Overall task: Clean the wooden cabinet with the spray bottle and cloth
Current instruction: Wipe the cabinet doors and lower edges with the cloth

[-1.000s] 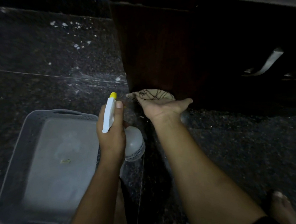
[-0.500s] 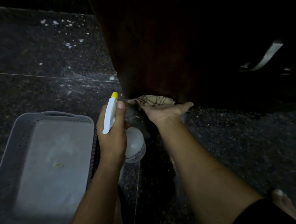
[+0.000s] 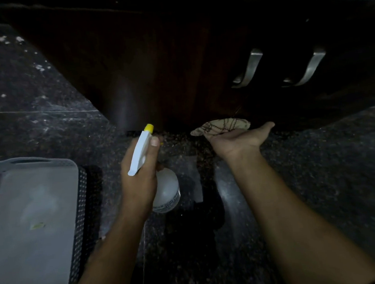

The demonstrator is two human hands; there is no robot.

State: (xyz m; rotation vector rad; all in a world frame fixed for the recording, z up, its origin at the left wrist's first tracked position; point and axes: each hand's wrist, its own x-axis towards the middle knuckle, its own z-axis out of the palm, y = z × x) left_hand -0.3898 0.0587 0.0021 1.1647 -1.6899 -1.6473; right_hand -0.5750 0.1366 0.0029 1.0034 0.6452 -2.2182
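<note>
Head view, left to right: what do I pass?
Grey perforated plastic basket → white spray bottle with yellow nozzle in left hand → beige patterned cloth at right hand → left curved metal cabinet handle → right curved metal cabinet handle.

The spray bottle (image 3: 167,193) bears a band of dark print near its base, too blurred to read.

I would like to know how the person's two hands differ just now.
The left hand grips the spray bottle, short of the cabinet; the right hand holds the cloth at the cabinet's base. The left thumb lies on the sprayer; the right thumb sticks out. Both are bare.
</note>
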